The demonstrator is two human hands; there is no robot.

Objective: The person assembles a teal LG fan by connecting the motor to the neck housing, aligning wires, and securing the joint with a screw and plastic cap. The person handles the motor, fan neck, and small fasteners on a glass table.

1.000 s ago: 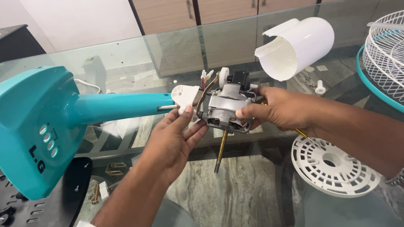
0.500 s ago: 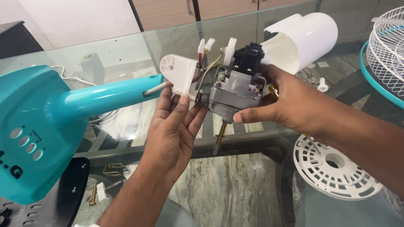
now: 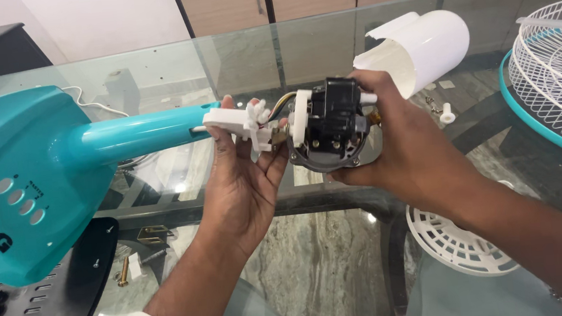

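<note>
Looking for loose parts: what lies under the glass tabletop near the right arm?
A white slotted plastic disc shows through the glass tabletop; the right forearm covers its upper part.

Single head view, looking down, close over glass table (image 3: pixel 148 61).
</note>
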